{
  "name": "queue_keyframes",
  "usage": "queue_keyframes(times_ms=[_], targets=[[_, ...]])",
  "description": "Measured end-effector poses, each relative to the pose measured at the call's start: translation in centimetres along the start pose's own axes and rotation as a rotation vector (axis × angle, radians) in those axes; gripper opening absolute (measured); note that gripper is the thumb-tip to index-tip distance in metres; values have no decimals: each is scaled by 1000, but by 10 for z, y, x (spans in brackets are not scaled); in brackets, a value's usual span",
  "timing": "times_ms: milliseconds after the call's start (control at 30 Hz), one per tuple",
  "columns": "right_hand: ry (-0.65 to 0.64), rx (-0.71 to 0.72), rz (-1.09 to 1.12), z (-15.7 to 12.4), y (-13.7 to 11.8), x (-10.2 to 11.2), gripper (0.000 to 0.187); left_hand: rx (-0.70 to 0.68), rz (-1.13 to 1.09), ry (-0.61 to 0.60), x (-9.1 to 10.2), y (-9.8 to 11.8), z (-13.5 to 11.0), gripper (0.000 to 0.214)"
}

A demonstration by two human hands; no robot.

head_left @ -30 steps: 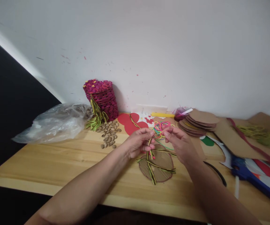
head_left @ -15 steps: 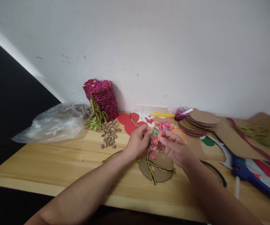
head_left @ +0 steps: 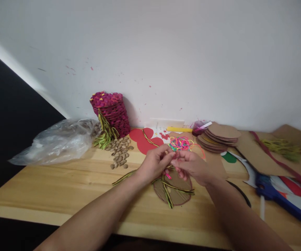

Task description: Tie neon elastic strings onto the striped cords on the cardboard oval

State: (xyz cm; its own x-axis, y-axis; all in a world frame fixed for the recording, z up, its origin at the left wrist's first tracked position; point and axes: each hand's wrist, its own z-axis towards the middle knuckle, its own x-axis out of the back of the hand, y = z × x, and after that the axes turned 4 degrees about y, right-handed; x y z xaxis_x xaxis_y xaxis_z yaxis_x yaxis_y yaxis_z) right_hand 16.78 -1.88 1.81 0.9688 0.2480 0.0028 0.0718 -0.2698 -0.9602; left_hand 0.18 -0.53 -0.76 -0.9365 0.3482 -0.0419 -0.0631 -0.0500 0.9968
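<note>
Left hand (head_left: pixel 155 162) and right hand (head_left: pixel 195 168) meet, fingertips pinching something I cannot make out, with crossed yellow-green-and-black cords (head_left: pixel 188 191) at six o'clock, near both, one slanting just past three o'clock across a round brown cardboard disc (head_left: pixel 178 199).

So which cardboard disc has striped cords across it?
The single disc under the left hand and right hand; the stacked discs farther right show none.

The left forearm (head_left: pixel 100 206) is stretched toward two o'clock, the right forearm (head_left: pixel 232 204) toward ten; the left hand (head_left: pixel 154 164) and right hand (head_left: pixel 193 166) are held close together, both curled and pinched.
</note>
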Motion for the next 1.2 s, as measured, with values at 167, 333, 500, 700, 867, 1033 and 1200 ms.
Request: queue_keyframes(times_ms=[167,333,500,700,867,1033,1200], targets=[[114,37,167,2,-4,5,33,111,-55,9,3,8,3,35],[121,38,289,4,-6,13,30,328,-151,-165,10,11,6,41],[78,31,380,6,-4,15,27,455,-217,-230,14,12,5,35],[180,110,467,10,-5,14,27,483,-279,-210,11,13,3,28],[401,252,214,11,-2,17,28,384,-357,-64,8,16,4,23],[17,144,-141,5,5,7,33,345,-350,4,7,17,4,24],[-17,120,6,6,13,-6,31,343,-340,-38,6,16,4,28]])
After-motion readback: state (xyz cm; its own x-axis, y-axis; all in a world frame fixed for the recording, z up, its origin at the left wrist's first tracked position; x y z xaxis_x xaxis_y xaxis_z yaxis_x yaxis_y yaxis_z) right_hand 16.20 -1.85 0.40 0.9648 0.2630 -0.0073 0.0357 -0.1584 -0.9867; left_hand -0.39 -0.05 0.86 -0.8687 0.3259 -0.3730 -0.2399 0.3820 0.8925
